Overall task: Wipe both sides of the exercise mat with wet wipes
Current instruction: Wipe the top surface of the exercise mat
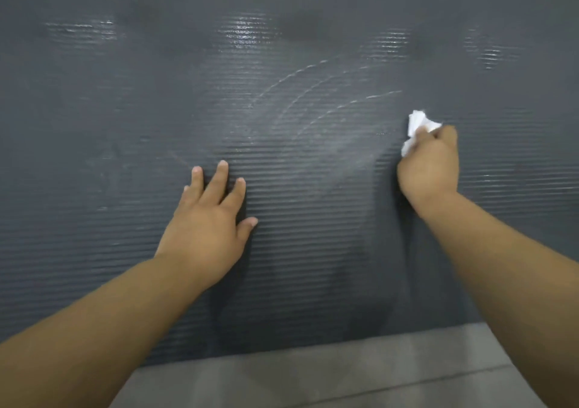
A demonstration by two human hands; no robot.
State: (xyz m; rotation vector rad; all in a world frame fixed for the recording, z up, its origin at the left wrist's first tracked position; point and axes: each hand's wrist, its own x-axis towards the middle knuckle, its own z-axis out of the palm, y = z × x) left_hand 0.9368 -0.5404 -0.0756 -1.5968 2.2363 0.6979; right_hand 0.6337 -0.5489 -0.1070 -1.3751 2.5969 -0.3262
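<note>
Ridged dark grey exercise mat (313, 219) lies flat on a grey tiled floor (313, 376), its near edge running just below the forearms. No brand, label or writing can be read on it. The left hand (210, 229) presses palm-down on the mat, fingers spread apart. The right hand (430, 163) is clenched around a crumpled white wet wipe (418, 126), touching the mat towards its right side. Curved wet streaks (313, 100) arc across the surface beyond both hands.

Two bare forearms, no sleeves visible, left grip (206, 219) and right grip (430, 165) ungloved, short fingernails
</note>
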